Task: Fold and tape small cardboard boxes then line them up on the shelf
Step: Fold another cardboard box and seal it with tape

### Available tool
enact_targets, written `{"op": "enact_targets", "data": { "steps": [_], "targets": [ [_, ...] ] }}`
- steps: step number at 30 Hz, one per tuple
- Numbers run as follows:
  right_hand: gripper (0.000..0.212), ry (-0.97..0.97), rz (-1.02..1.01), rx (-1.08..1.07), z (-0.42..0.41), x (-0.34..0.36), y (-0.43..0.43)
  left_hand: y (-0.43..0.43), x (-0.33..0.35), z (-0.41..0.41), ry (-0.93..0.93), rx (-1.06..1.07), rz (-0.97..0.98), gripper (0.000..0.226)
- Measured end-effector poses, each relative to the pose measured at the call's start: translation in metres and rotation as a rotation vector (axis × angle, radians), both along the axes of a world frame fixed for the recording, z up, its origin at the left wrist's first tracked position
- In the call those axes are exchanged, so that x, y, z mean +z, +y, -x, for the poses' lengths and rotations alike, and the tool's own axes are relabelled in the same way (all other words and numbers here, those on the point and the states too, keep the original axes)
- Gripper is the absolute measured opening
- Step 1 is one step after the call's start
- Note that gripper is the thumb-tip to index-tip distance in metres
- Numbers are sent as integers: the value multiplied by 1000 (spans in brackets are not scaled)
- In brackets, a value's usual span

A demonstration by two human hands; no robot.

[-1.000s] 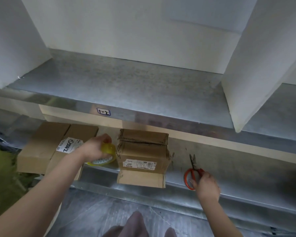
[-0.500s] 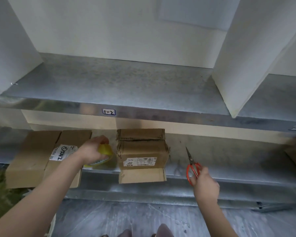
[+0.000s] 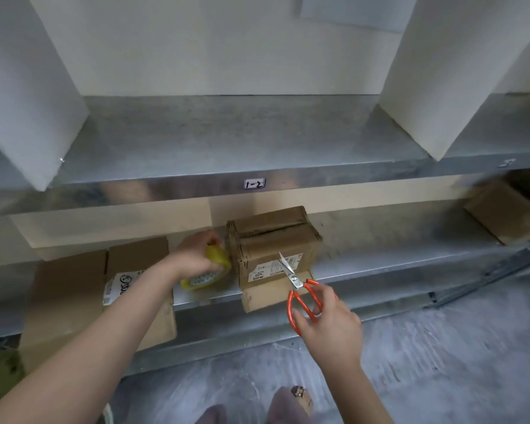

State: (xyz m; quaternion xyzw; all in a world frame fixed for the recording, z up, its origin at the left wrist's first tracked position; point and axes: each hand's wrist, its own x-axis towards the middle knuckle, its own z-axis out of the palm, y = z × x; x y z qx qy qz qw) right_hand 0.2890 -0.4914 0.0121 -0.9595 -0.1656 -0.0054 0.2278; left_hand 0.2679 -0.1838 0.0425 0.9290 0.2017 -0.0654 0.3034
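Lower shelf (image 3: 380, 258) open right of box (image 3: 273, 240); flat cardboard (image 3: 68, 286) crowds left.

The shelf (image 3: 227, 148) was formed of galvanised metal, mottled grey with a dull sheen. The box (image 3: 273, 240) was made of matt brown corrugated cardboard and carried a white paper label (image 3: 270, 269). The tape roll (image 3: 207, 276) was seen as glossy, translucent yellow plastic. The scissors (image 3: 300, 289) were fitted with bright metal blades and smooth orange handles.

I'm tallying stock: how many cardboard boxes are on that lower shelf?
4. The middle box stands at the centre; the far-left box and the second-left box lie side by side at the left; the blurred box sits far right. More may be hidden behind it.
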Motion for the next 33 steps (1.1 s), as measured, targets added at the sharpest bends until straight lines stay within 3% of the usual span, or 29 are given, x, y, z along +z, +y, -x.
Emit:
{"op": "enact_targets", "data": {
  "steps": [8, 19, 33],
  "targets": [
    [49, 141, -46, 74, 43, 1, 65, 10, -8, 4, -17, -44, 26, 48],
    [61, 668, -229, 48, 33, 6, 101, 24, -4, 4, -1, -115, 40, 51],
    [61, 823, -294, 67, 35, 20, 104, 39, 0, 2, -27, -169, -16, 50]
  ]
}}
